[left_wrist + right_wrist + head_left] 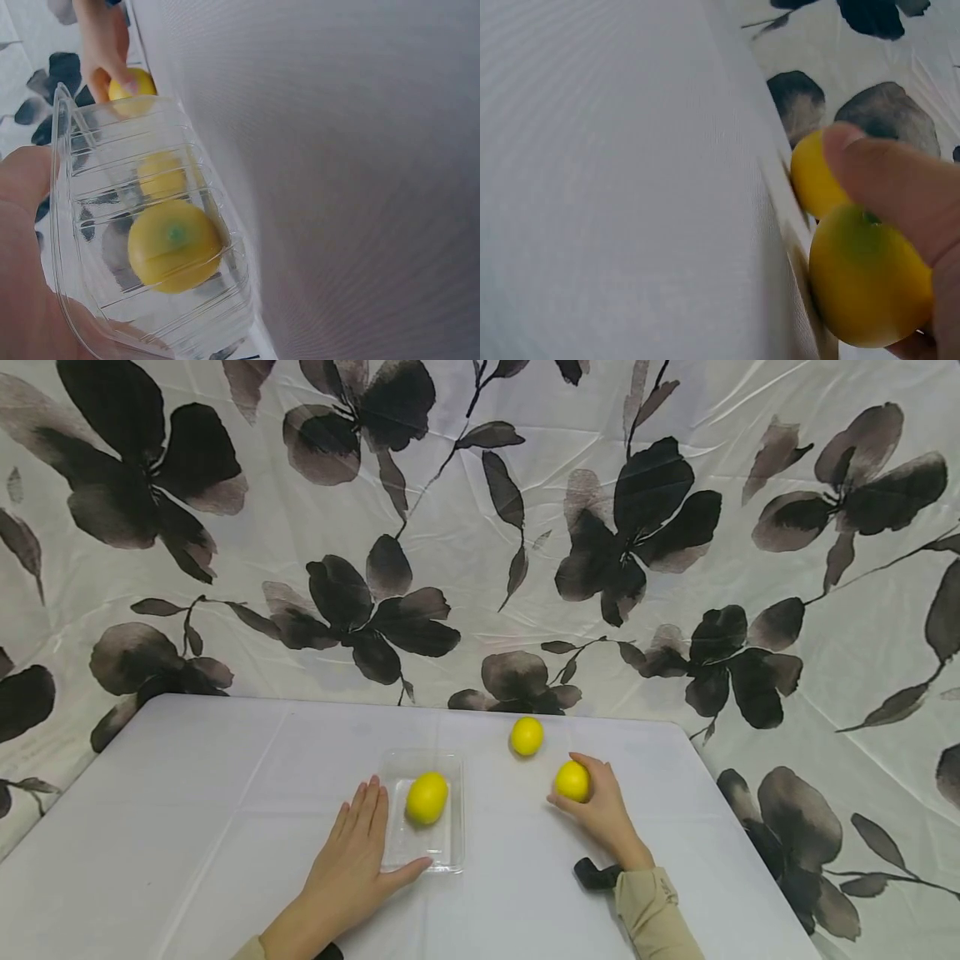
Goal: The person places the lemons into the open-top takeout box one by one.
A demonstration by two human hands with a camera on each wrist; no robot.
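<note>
A clear plastic container (452, 852) stands on the white table with one yellow lemon (426, 798) inside. Along the container's left side lies my left hand (352, 860), fingers straight, thumb reaching across the near edge. The left wrist view shows the container's ridged wall (112, 176) close to that hand, with the lemon (176, 247) seen through it. At the right, my right hand (603, 806) holds a second lemon (572, 782) between thumb and fingers, at the tabletop. Its green-tinged end (862, 240) faces the right wrist camera. Beyond it sits a third lemon (527, 737), untouched.
The white-covered table (187, 810) ends at a back edge just behind the far lemon. Behind it hangs a cloth (480, 527) with dark flowers. A black wrist-worn device (596, 874) sits at the right wrist, by a beige sleeve (652, 910).
</note>
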